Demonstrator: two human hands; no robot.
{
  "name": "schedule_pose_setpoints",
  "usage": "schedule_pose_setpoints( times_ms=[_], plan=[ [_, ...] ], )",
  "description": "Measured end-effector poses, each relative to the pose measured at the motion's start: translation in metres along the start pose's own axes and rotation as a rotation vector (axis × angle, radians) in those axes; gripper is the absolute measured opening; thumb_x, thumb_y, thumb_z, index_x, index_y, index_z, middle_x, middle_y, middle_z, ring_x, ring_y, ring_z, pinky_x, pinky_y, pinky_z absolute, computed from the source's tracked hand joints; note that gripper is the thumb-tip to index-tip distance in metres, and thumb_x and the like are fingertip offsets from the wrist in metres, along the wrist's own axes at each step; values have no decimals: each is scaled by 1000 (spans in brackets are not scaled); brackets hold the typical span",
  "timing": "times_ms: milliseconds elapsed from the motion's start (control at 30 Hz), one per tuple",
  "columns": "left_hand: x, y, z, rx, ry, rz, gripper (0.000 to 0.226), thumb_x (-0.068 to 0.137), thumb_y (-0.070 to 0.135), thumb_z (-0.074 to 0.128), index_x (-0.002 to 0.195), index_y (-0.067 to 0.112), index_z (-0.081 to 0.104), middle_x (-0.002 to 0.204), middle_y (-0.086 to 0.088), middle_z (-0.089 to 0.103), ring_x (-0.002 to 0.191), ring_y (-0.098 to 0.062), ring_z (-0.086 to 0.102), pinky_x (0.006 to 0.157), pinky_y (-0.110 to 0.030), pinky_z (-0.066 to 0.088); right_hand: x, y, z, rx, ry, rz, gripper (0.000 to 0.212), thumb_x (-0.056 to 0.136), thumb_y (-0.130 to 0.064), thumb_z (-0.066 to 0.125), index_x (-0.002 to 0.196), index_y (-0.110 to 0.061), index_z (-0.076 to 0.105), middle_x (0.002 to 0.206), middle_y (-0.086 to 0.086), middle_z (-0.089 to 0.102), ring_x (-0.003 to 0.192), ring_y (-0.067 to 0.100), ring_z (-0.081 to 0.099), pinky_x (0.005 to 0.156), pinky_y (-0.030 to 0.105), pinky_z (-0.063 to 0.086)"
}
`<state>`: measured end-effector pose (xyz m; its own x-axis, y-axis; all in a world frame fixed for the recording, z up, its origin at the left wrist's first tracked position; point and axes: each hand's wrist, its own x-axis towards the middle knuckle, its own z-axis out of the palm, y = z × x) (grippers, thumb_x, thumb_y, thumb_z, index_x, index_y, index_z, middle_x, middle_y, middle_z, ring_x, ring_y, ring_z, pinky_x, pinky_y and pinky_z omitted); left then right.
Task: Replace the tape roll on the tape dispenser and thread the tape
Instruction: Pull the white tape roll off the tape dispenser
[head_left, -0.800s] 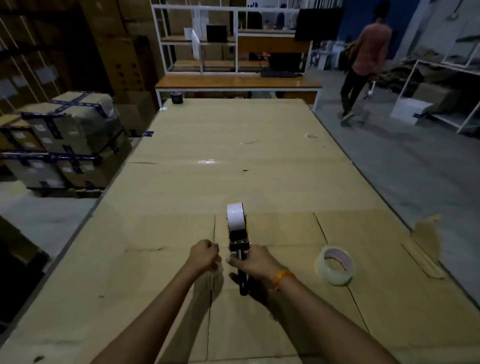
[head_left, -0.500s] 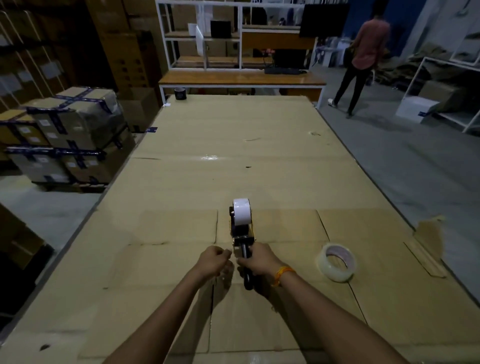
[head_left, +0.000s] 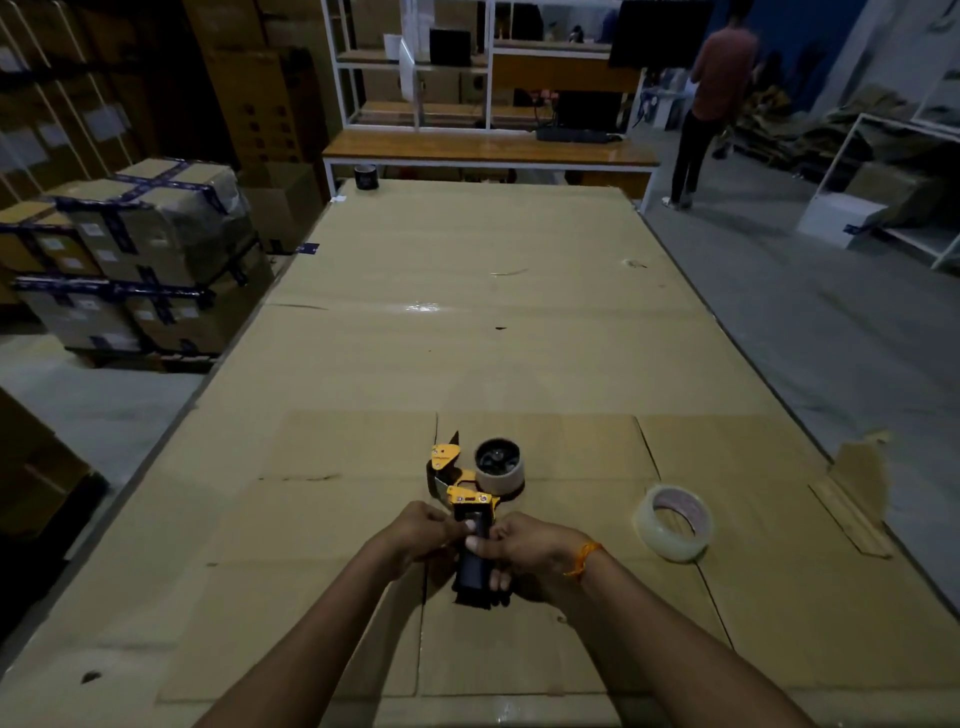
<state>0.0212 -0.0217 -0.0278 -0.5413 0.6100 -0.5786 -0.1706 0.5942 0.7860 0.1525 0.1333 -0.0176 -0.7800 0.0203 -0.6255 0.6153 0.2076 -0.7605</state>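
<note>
Hands: both were wrapped around the black handle of the tape dispenser (head_left: 470, 512), left hand (head_left: 418, 535) closed on its left side, right hand (head_left: 524, 540) closed on its right with fingers curled underneath.
Dispenser: it lay on its side on the cardboard-covered worktop (head_left: 467, 338), yellow frame pointing away from the person, hub facing up.
Old roll: the roll on the hub (head_left: 500, 466) looked nearly used up to me, mostly brownish core, hard to be sure in that light.
New roll: the clear tape roll (head_left: 674, 522) sat flat on the worktop, off to the right of the right hand, near but not touching anything.
Progress: early days I'd say, the worn roll wasn't off the hub yet, the fresh one was untouched, no threading done.
What's left: pull the old core, push the new roll on, feed the tape end through the front.
Farther out: a small dark tape roll (head_left: 366, 176) stood at the worktop's far edge.
Background: wrapped boxes (head_left: 135, 249) were stacked to the left, and a person (head_left: 714, 98) stood well beyond.
</note>
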Motion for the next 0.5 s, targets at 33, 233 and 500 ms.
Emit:
schedule_pose_setpoints(
  times_ms=[33, 233, 500],
  plan=[
    [1, -3, 2, -4, 0, -9, 34, 91, 30, 83, 92, -4, 79, 82, -16, 74, 76, -24, 69, 71, -33, 57, -1, 2, -1, -15, -11, 10, 35, 108, -35, 60, 91, -6, 69, 70, 6, 74, 56, 11, 70, 63, 23, 60],
    [5, -9, 10, -19, -7, -28, 37, 90, 35, 83, 91, -2, 79, 74, -13, 76, 60, -17, 69, 62, -29, 52, -10, 5, -19, -45, 102, -34, 42, 99, -43, 72, 90, -2, 72, 78, 14, 75, 57, 15, 72, 56, 25, 59],
    [1, -7, 7, -4, -109, 14, 42, 95, 30, 78, 113, -8, 75, 94, -19, 78, 72, -18, 73, 72, -30, 61, 15, 8, -81, -44, 521, 119, 29, 104, -23, 67, 83, -3, 70, 75, 14, 74, 63, 24, 72, 66, 41, 63]
  ],
)
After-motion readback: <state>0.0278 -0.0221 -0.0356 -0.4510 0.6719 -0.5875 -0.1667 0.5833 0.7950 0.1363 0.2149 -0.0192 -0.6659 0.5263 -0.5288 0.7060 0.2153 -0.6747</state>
